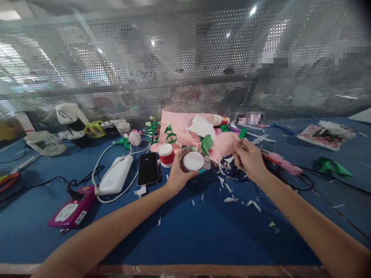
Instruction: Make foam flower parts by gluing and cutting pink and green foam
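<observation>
My left hand (177,175) is wrapped round a small cup (193,161) with a flat white round top and a dark rim. The top faces up toward me. Off to the right, my right hand (249,159) is raised with thumb and fingertips pinched together; what they hold, if anything, is too small to make out. Right behind its fingertips lie a green paper piece (243,133) and a rounded pink piece (224,143). Touching or close beside my left hand stands a red cup (166,155) with a white top.
A black phone (148,169), a white power bank (116,175) and a purple box (74,208) with cords lie left. Pink sheets (176,127), green scraps and stacked paper cups (219,120) lie behind. A pink glue gun (282,163) lies right. Perforated metal panel (185,77) stands behind.
</observation>
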Tool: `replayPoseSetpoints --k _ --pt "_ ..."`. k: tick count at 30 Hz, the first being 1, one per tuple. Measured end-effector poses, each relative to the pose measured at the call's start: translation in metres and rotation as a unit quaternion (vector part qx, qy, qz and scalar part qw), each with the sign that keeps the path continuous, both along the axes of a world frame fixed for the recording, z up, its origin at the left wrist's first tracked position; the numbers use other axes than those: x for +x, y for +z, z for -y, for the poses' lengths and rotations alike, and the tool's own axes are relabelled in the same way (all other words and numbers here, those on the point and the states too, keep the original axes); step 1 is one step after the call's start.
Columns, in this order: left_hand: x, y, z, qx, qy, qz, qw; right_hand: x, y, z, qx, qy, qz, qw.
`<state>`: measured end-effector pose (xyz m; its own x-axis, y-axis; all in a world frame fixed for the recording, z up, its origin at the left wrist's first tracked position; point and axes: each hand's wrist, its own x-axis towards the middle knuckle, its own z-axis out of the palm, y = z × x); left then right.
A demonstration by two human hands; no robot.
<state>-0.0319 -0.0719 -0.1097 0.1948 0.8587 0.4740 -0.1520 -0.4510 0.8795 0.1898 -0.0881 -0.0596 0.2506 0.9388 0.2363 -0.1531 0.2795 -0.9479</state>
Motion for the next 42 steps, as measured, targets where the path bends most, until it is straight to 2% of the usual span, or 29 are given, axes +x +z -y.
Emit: replayPoseSetpoints --k 4,7,13,18,21,26,30,33,42 --pt "-0.001 0.000 0.001 0.004 0.008 -0.003 1.000 0.000 0.000 0.003 0.002 -0.040 0.068 0.997" --pt "-0.001 0.001 0.002 -0.002 0.005 -0.001 1.000 0.001 -0.002 0.002 0.038 -0.067 0.114 0.991" --pt "0.000 0.002 0.002 -0.009 0.004 0.009 1.000 -0.002 -0.002 -0.004 0.127 -0.025 0.049 0.990" --pt "0.000 0.001 0.002 -0.015 0.000 0.013 1.000 0.001 0.003 -0.004 0.047 0.034 -0.112 0.992" --pt "0.000 0.000 0.001 -0.017 -0.005 0.015 1.000 0.003 0.007 -0.002 0.016 0.039 -0.157 0.987" --pt "0.000 0.000 0.002 -0.016 -0.004 0.009 1.000 0.000 0.008 0.002 -0.033 0.057 -0.121 0.990" --pt "0.000 0.000 0.002 -0.015 -0.002 0.004 1.000 0.001 0.003 -0.002 0.006 0.024 -0.121 0.992" --pt "0.000 -0.001 0.001 -0.004 -0.001 -0.003 1.000 0.002 0.000 -0.006 0.038 0.034 -0.103 0.993" --pt "-0.001 -0.001 0.000 -0.011 -0.004 -0.003 1.000 -0.004 0.001 -0.003 0.049 0.011 -0.075 0.996"
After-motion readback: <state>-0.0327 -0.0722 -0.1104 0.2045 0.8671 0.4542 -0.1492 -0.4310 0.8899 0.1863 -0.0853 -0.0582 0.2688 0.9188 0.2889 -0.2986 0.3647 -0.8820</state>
